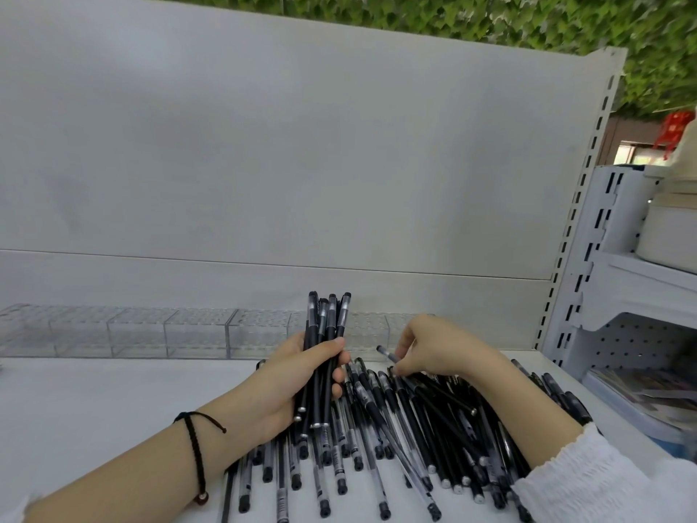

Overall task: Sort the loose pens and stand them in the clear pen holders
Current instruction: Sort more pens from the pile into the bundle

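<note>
My left hand [290,383] grips a bundle of several black pens [327,322], held upright with caps up. A big pile of loose pens [396,439], black and clear-bodied, lies on the white shelf in front of me. My right hand [433,349] reaches over the pile and pinches one black pen [388,354] at its upper end, lifting its tip off the heap. A row of clear pen holders [196,332] stands along the back of the shelf, behind both hands, with nothing standing in them.
A white back panel [301,164] rises behind the holders. A slotted upright [577,220] marks the shelf's right end. Beyond it a second white rack [641,281] carries white boxes and a tray of paper goods.
</note>
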`<state>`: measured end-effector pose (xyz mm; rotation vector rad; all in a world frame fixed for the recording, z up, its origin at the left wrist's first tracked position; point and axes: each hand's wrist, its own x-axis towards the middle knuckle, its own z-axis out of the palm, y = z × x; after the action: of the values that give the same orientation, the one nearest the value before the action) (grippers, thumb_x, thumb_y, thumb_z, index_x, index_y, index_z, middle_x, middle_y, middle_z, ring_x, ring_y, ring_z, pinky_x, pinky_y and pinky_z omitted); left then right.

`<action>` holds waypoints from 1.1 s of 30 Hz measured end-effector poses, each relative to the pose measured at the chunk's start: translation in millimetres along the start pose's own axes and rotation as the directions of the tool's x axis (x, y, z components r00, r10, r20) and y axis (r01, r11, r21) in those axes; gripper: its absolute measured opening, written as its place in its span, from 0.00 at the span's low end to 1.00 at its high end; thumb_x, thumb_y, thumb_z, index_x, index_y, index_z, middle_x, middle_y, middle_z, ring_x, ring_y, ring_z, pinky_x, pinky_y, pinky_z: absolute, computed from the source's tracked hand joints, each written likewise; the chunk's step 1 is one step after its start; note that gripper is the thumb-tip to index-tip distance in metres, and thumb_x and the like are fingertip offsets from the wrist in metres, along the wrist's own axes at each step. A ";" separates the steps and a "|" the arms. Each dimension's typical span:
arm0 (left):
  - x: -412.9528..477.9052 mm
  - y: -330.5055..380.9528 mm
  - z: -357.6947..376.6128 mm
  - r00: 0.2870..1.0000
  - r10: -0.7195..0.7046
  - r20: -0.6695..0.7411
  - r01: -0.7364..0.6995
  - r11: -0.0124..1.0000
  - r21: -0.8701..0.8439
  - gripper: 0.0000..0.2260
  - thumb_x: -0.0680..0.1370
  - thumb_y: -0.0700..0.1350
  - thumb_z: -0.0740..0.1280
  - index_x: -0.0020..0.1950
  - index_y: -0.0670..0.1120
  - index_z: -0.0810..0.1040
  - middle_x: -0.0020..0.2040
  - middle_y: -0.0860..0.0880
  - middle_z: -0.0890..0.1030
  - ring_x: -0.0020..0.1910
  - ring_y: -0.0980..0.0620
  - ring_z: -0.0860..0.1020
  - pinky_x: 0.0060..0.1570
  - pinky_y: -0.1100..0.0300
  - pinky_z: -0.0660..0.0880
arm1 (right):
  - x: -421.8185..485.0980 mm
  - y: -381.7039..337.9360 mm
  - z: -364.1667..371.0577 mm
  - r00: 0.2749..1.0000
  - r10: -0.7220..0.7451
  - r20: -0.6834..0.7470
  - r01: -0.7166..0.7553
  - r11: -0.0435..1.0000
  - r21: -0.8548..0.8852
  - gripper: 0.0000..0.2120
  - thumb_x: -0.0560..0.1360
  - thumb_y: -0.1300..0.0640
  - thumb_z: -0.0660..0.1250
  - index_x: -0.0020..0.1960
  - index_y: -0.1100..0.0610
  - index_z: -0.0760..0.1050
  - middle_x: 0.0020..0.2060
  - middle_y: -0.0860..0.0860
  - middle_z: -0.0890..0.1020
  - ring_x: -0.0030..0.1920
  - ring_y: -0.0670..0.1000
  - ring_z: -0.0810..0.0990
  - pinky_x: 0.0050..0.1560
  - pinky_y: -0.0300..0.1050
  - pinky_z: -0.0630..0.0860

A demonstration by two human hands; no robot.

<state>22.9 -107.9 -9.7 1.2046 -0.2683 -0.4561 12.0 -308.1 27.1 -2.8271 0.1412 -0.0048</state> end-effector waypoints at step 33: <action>-13.2 4.1 16.0 0.982 -0.153 0.113 0.172 0.968 -0.181 0.16 0.79 0.45 0.65 0.60 0.34 0.78 0.52 0.38 0.84 0.47 0.43 0.85 0.43 0.50 0.83 | -5.0 -28.7 11.3 0.994 -0.106 -0.035 0.071 0.353 0.933 0.02 0.74 0.63 0.71 0.46 0.60 0.79 0.36 0.52 0.81 0.32 0.47 0.76 0.26 0.37 0.65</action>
<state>5.1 -113.8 0.2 1.0221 -0.2054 -0.6709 10.0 -277.0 25.2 -1.6264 -0.0360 -0.0497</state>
